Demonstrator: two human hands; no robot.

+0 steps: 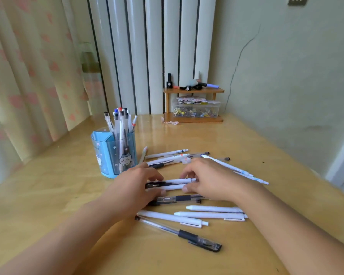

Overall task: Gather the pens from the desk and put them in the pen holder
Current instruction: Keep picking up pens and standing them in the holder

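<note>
White and black pens [170,184] lie mid-tabletop, long axes left to right, between both hands. Left hand [136,184] and right hand [209,180] curl loosely over their ends, closing inward. Holder [114,153] stands just beyond the left hand, nearer it.

We have both bare forearms stretched forward, converging toward the middle. Our left hand [136,183] lies palm down, knuckles up, its fingers [155,176] curled and pointing right. Our right hand [209,179] faces it, also palm down, fingers bent inward and the thumb [187,188] tucked low toward the left hand. The two sets of fingertips sit near each other, not touching.
</note>
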